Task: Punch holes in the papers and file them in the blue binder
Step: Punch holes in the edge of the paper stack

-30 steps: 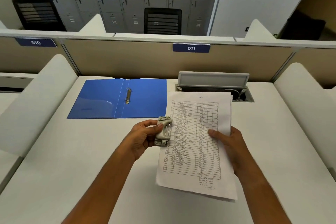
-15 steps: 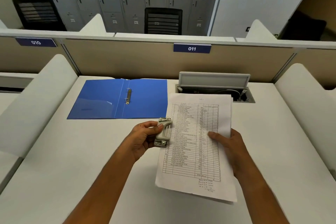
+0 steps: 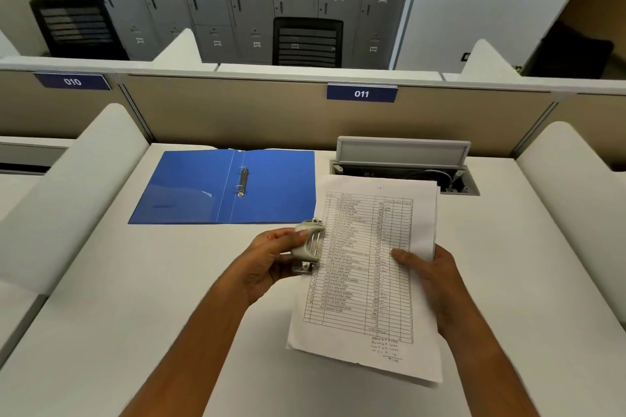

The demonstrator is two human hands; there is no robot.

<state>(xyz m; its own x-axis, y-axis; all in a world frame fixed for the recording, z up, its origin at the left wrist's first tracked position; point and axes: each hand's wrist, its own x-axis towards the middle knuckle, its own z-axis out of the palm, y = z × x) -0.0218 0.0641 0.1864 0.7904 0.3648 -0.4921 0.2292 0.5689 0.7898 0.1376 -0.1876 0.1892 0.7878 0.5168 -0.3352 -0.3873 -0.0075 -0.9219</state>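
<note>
Blue binder (image 3: 189, 189) lies open and flat at the desk's (image 3: 135, 315) far left. Papers (image 3: 366, 264) are held over the desk's middle: right hand (image 3: 430, 278) pinches their right edge, left hand (image 3: 267, 261) grips the hole punch (image 3: 310, 244) astride their left edge. Best to square the stack, seat it fully, centre the punch, then squeeze once, firmly.
</note>
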